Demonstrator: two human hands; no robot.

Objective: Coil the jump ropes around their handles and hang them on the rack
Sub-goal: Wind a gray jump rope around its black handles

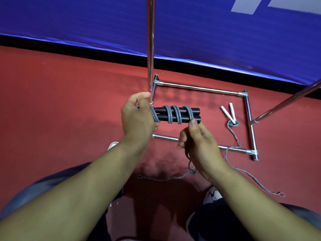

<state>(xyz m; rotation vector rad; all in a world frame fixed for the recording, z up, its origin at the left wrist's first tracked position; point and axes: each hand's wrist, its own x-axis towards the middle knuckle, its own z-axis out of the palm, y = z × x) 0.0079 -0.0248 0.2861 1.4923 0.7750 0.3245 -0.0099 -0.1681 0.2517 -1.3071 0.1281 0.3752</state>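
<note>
Closest in, dark trousers (pixel 225 221) and a white shoe (pixel 211 194) are seen at the bottom of the view, on the red floor (pixel 60 101). Just above them, a slack tail of grey rope (pixel 188 154) is gripped by the right hand (pixel 198 145), fingers curled round it, thumb tip pressed at the near end of the black handles (pixel 182 114). Those two handles are held side by side, level, by the left hand (pixel 137 117), wrapped round their left end. Several turns of the grey rope are laid round both handles. A loose length is trailed down to the floor near the feet. Further out, a second rope (pixel 250 173) is left lying on the floor, across the chrome rack (pixel 250 122) base, its white handles (pixel 228 111) resting inside the frame. Behind everything, a blue banner (pixel 86 20) is stretched along the back.
</note>
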